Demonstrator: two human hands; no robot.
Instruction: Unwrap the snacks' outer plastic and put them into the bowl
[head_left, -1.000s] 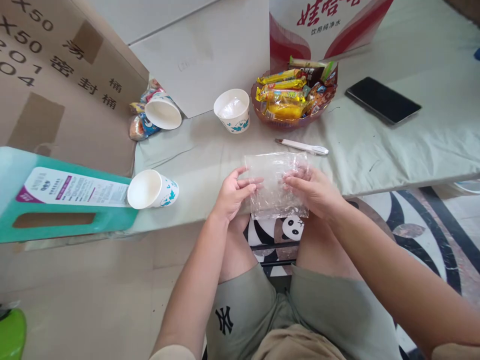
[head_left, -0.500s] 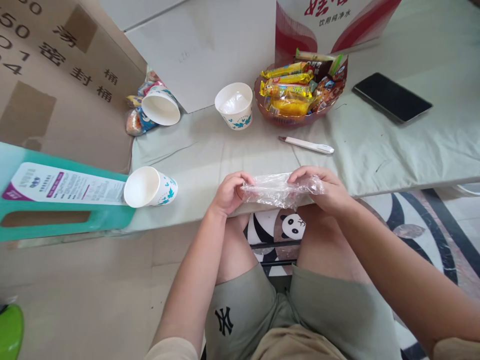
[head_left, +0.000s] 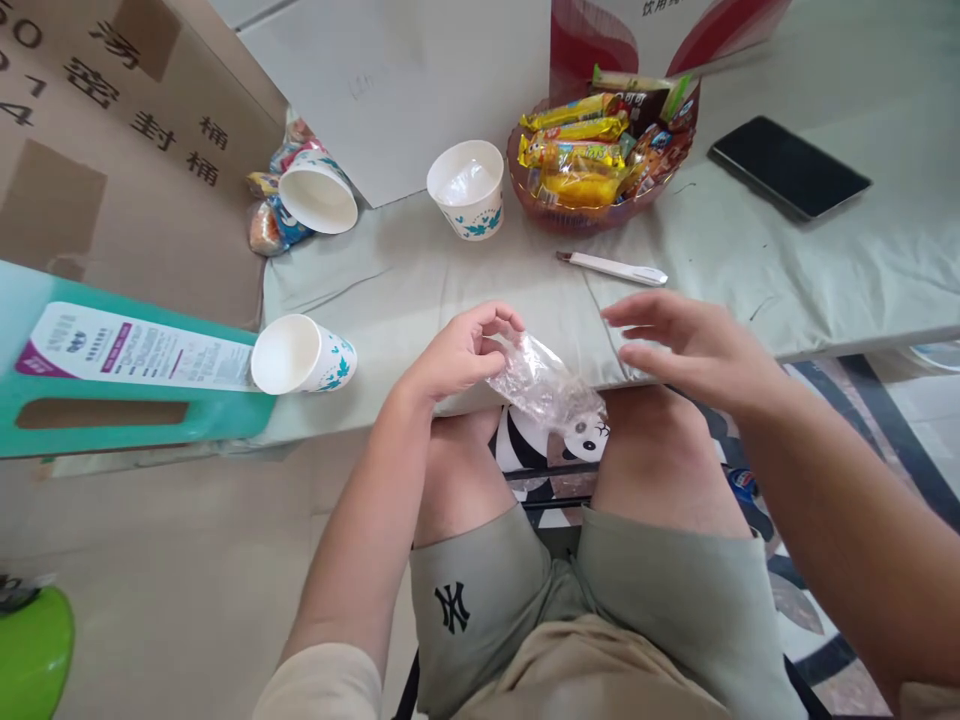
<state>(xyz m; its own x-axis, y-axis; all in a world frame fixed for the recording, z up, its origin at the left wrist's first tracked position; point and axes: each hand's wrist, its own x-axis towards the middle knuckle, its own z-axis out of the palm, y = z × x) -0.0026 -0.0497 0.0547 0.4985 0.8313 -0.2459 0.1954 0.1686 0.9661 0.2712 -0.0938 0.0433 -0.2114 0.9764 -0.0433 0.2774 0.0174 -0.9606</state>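
My left hand (head_left: 454,355) pinches a crumpled clear plastic bag (head_left: 547,385) at the near edge of a low table covered in pale green cloth (head_left: 750,270). The bag hangs down from my fingers over my knees. My right hand (head_left: 694,345) hovers just right of the bag, fingers stretched out and holding nothing. A white pen-like tool (head_left: 611,267) lies on the cloth just beyond my right hand.
A paper cup (head_left: 466,187) stands upright behind the hands; two more cups (head_left: 300,355) (head_left: 319,192) lie on their sides at left. A bowl of wrapped snacks (head_left: 600,150), a black phone (head_left: 789,166), a teal box (head_left: 112,375) and cardboard cartons (head_left: 112,150) surround them.
The bag was spread flat between both hands, then bunched into a strip. Now my right hand has let go and opened, and only my left hand holds the crumpled bag.
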